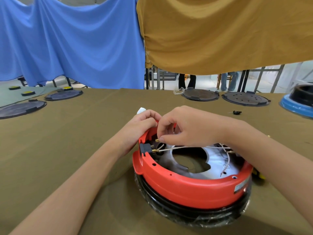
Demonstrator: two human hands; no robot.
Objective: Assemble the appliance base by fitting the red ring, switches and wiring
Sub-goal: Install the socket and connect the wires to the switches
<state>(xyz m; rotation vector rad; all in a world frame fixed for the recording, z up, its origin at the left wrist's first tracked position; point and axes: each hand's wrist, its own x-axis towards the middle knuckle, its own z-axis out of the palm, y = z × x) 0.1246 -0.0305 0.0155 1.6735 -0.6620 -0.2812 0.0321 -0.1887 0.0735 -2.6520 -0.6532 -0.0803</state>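
The red ring (186, 189) is seated on a black appliance base (189, 212) wrapped in clear film, and both are set on an olive cloth-covered table (84, 150) just in front of the person. Inside the ring a silvery plate (218, 165) with a large central opening is seen.

The far left rim of the ring is gripped by the left hand (144, 122), whose fingers are curled over the edge; a scrap of white material (141, 110) is seen just behind its knuckles. The right hand (184, 129) is held directly above the same part of the rim, touching or nearly touching the left hand. Its fingers are bent downward and its thumb and forefinger are closed together near a small brass terminal (156, 140) on the inner wall; whether a wire is actually pinched cannot be told.

Just below the hands, a black switch (145, 148) is fitted in the ring's wall. A pale wire (186, 148) with a brass connector is attached to it and is stretched across the opening towards the right side, where further wires (226, 165) are crossed under the right forearm.

Several dark round lids (199, 94) are laid along the far edge of the table, well apart from the hands.
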